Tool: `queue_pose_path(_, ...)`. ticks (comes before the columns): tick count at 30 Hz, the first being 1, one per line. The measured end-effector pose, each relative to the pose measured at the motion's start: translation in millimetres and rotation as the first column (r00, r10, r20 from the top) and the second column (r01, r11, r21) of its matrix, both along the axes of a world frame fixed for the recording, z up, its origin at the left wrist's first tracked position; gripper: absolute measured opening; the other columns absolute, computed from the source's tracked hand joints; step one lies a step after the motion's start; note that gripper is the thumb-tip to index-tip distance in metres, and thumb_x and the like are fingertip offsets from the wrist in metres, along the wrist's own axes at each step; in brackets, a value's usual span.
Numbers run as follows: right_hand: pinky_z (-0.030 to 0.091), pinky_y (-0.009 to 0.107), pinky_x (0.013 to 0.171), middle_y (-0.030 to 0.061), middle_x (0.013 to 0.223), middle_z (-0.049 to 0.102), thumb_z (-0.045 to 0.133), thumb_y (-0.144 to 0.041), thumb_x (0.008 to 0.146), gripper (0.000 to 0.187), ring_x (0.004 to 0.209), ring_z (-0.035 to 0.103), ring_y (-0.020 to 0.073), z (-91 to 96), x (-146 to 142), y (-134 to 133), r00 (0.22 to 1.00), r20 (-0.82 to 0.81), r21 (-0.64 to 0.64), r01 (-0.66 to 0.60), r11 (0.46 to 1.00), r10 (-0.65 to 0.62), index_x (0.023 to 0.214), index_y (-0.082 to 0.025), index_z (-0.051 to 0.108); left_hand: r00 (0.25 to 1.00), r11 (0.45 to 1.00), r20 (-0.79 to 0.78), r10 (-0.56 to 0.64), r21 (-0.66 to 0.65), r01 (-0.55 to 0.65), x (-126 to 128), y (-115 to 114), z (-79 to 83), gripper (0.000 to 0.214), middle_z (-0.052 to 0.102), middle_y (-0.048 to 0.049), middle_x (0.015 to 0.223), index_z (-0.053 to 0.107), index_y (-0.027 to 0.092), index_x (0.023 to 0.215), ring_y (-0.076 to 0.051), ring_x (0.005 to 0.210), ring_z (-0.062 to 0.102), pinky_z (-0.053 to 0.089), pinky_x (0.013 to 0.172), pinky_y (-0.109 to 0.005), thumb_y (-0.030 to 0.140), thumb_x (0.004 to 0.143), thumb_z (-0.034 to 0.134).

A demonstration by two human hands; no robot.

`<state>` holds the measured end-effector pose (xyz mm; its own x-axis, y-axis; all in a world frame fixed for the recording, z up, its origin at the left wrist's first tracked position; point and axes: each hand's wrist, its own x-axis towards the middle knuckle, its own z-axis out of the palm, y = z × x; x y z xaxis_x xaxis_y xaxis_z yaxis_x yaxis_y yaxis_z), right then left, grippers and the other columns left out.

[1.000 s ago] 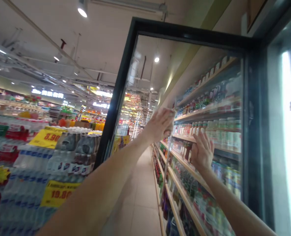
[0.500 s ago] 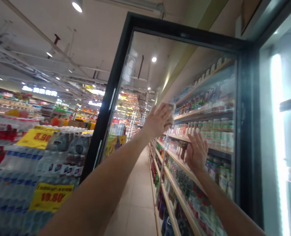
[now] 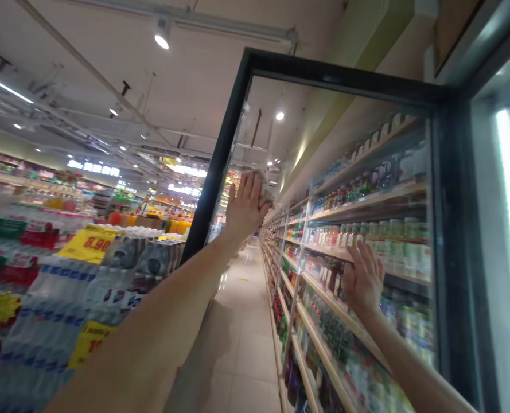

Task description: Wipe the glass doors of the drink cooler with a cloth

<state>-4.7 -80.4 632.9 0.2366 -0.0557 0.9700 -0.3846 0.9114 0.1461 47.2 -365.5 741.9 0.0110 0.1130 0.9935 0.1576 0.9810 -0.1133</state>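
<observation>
My left hand (image 3: 245,209) reaches up to the glass door (image 3: 345,82), near its dark left frame. Under the palm and fingers it presses a light-coloured cloth (image 3: 264,192) against the pane; only part of the cloth shows. Lower and to the right, my right hand (image 3: 363,279) is raised with fingers stretched out and nothing in it. It is close to the same pane, but whether it touches the glass I cannot tell. The black-framed door stands swung open, and shelves of bottles (image 3: 375,235) show through its glass.
At the right, a lit cooler interior (image 3: 504,258) with a bright vertical lamp lies beside the door. Stacked packs of bottled drinks (image 3: 52,304) with yellow price signs (image 3: 89,244) stand on the left. A tiled aisle floor (image 3: 241,338) runs ahead between them and the shelves.
My left hand has moved left across the pane with the cloth, toward the door's left frame. The view has shifted slightly; my right hand keeps about the same pose near the glass.
</observation>
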Motion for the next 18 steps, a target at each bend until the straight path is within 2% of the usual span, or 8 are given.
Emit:
queue_pose_path(2, 0.030, 0.057, 0.106, 0.0135, 0.143, 0.043, 0.043, -0.029, 0.088, 0.045, 0.134, 0.037, 0.0310, 10.0, 12, -15, 0.999, -0.002, 0.001, -0.036, 0.999, 0.036, 0.133, -0.024, 0.046, 0.999, 0.998, 0.017, -0.030, -0.063, 0.031, 0, 1, -4.5, 0.064, 0.028, -0.0171, 0.150, 0.024, 0.009, 0.143, -0.028, 0.142, 0.016, 0.019, 0.114, -0.051, 0.041, 0.089, 0.038)
queue_pose_path(4, 0.032, 0.055, 0.106, 0.0142, 0.147, 0.036, 0.041, -0.027, 0.089, 0.049, 0.136, 0.033, 0.0295, 28.4, 28, -42, 0.984, -0.023, 0.070, -0.172, 0.983, 0.174, 0.138, -0.024, 0.039, 0.998, 0.985, 0.043, -0.055, -0.164, 0.061, -2, 12, -13.3, 0.064, 0.031, -0.0149, 0.150, 0.021, 0.010, 0.143, -0.025, 0.143, 0.016, 0.019, 0.115, -0.049, 0.038, 0.089, 0.038)
queue_pose_path(7, 0.038, 0.044, 0.106, 0.0124, 0.145, 0.039, 0.033, -0.023, 0.091, 0.051, 0.134, 0.037, 0.0216, 62.6, 45, -95, 0.902, 0.037, 0.290, -0.421, 0.859, 0.430, 0.142, -0.022, 0.032, 0.990, 0.968, 0.032, -0.134, -0.208, 0.138, -3, 22, -23.0, 0.069, 0.031, -0.0162, 0.150, 0.015, 0.008, 0.144, -0.024, 0.143, 0.017, 0.019, 0.116, -0.047, 0.037, 0.087, 0.041)
queue_pose_path(9, 0.041, 0.040, 0.104, 0.0118, 0.141, 0.045, 0.029, -0.025, 0.092, 0.051, 0.129, 0.044, 0.0186, 80.5, 47, -128, 0.872, 0.126, 0.304, -0.488, 0.818, 0.473, 0.143, -0.020, 0.029, 0.972, 0.944, -0.007, -0.236, -0.241, 0.228, -3, 16, -24.8, 0.074, 0.026, -0.0191, 0.151, 0.011, 0.007, 0.145, -0.025, 0.143, 0.015, 0.022, 0.115, -0.046, 0.038, 0.085, 0.043)
queue_pose_path(11, 0.041, 0.040, 0.105, 0.0121, 0.139, 0.047, 0.028, -0.026, 0.092, 0.052, 0.128, 0.045, 0.0189, 90.3, 43, -151, 0.889, 0.162, 0.260, -0.457, 0.851, 0.428, 0.143, -0.017, 0.030, 0.940, 0.914, -0.067, -0.333, -0.268, 0.305, -3, 2, -24.6, 0.075, 0.019, -0.0194, 0.153, 0.008, 0.010, 0.145, -0.025, 0.143, 0.013, 0.026, 0.113, -0.045, 0.037, 0.085, 0.042)
queue_pose_path(14, 0.028, 0.052, 0.110, 0.0096, 0.144, 0.043, 0.034, -0.030, 0.091, 0.049, 0.135, 0.035, 0.0244, 93.9, 34, -164, 0.962, 0.160, 0.218, -0.252, 0.943, 0.220, 0.138, -0.020, 0.039, 0.901, 0.912, -0.181, -0.395, -0.197, 0.360, -6, -15, -23.6, 0.064, 0.016, -0.0158, 0.154, 0.008, 0.017, 0.146, -0.024, 0.143, 0.015, 0.026, 0.113, -0.047, 0.032, 0.090, 0.034)
queue_pose_path(16, 0.019, 0.058, 0.111, 0.0065, 0.146, 0.040, 0.038, -0.031, 0.090, 0.046, 0.138, 0.027, 0.0270, 94.3, 28, -152, 0.985, 0.149, 0.216, -0.114, 0.970, 0.082, 0.135, -0.024, 0.043, 0.889, 0.919, -0.235, -0.393, -0.113, 0.377, -8, -18, -23.9, 0.058, 0.018, -0.0138, 0.154, 0.011, 0.020, 0.146, -0.023, 0.142, 0.018, 0.026, 0.113, -0.046, 0.031, 0.093, 0.029)
queue_pose_path(18, 0.015, 0.058, 0.111, 0.0051, 0.147, 0.039, 0.038, -0.030, 0.090, 0.044, 0.139, 0.024, 0.0267, 95.4, 23, -118, 0.989, 0.149, 0.202, -0.031, 0.979, 0.000, 0.134, -0.025, 0.045, 0.910, 0.937, -0.226, -0.347, -0.052, 0.344, -8, -14, -26.3, 0.055, 0.022, -0.0130, 0.153, 0.016, 0.021, 0.146, -0.023, 0.141, 0.021, 0.027, 0.112, -0.046, 0.035, 0.094, 0.030)
